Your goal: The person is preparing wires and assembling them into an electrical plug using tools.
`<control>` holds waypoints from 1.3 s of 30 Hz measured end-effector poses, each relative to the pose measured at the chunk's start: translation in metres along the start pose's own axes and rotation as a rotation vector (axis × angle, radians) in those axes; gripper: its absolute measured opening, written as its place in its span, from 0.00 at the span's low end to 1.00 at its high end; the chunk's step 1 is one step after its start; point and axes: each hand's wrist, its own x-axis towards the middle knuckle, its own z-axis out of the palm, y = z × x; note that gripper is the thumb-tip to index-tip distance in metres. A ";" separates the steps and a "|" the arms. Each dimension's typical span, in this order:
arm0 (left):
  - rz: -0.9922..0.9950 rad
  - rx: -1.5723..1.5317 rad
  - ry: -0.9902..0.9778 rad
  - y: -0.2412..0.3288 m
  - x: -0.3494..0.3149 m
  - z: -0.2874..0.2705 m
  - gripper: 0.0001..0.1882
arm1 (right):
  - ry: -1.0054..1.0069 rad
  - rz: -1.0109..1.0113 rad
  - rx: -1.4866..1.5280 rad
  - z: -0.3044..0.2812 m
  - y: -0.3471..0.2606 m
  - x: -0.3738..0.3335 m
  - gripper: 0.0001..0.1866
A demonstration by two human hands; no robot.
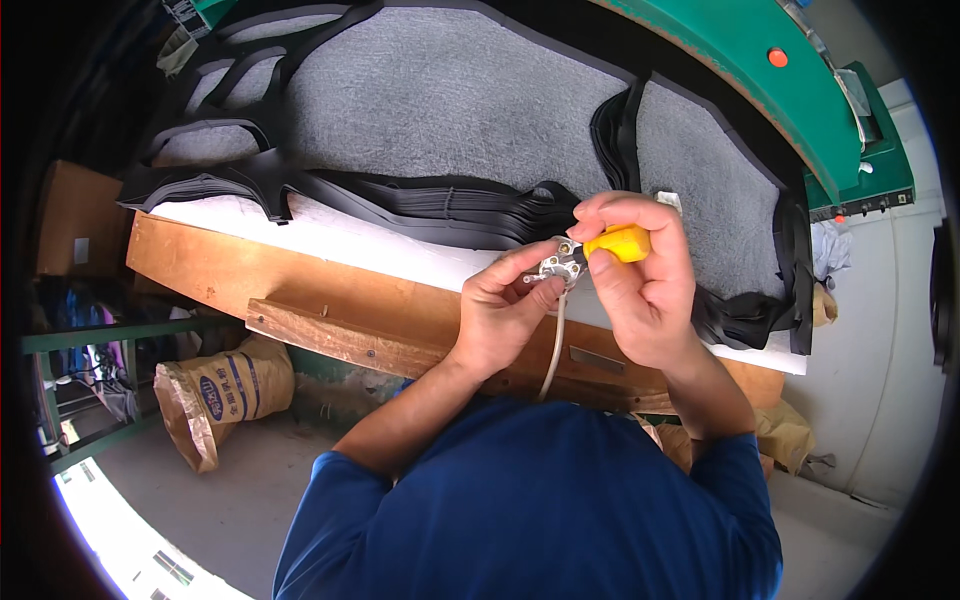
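My left hand (500,315) pinches a small electrical fitting (562,262), which has metal screw terminals on a pale body. From its underside a white cable (556,350) hangs down toward my chest. Wrapped around the yellow handle of a stubby screwdriver (624,243) is my right hand (655,295), close against the fitting. The screwdriver's tip is too small to make out, so I cannot tell which screw it meets. Both hands are above the near edge of the worktable, in front of stacked black foam-like cut-outs (450,207).
Grey felt-like sheets (430,100) with black borders cover the worktable, whose wooden edge (270,285) faces me. A green machine (735,65) with a round red button stands behind at the right. At left are a brown paper sack (215,395) and a cardboard box (80,220).
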 end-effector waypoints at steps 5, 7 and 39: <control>-0.004 -0.061 -0.001 -0.005 -0.003 0.000 0.20 | -0.040 -0.007 -0.049 -0.001 0.007 -0.003 0.17; -0.002 -0.075 -0.001 -0.007 -0.005 0.000 0.20 | -0.045 -0.006 -0.060 -0.002 0.007 -0.005 0.18; -0.035 0.337 0.052 -0.010 -0.001 -0.006 0.18 | -0.479 -0.057 -0.919 -0.009 -0.047 0.028 0.08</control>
